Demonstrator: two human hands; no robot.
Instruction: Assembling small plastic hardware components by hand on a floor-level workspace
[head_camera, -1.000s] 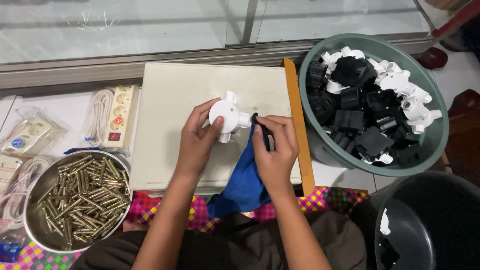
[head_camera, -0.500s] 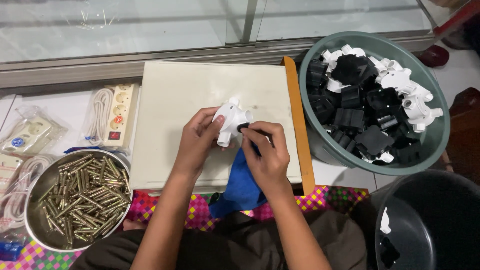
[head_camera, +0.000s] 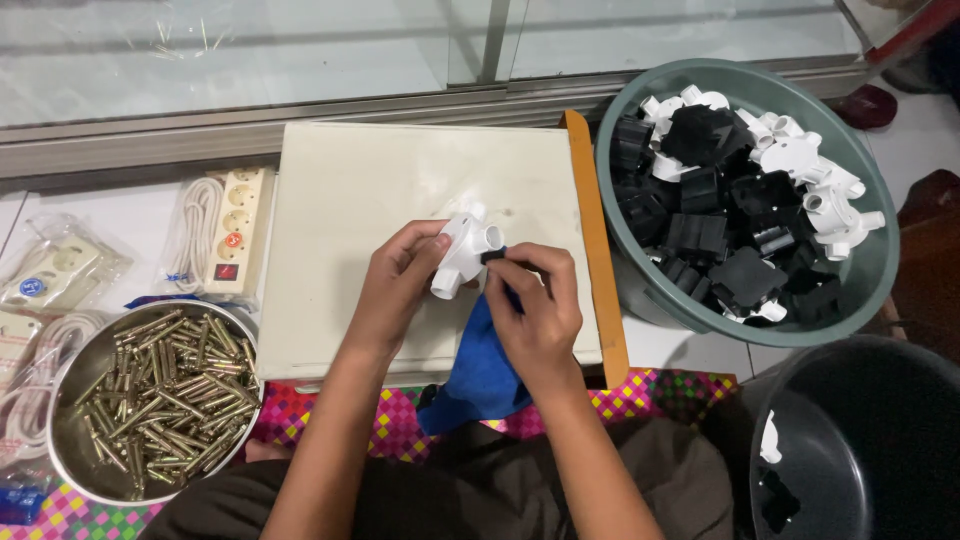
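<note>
Left hand grips a white plastic junction box with round outlets above a cream rectangular board. Right hand — fingers closed — pinches a small black part at the box's outlet, a blue cloth beneath it. Grey-green basin of black and white fittings — right; steel bowl of brass pins — left.
</note>
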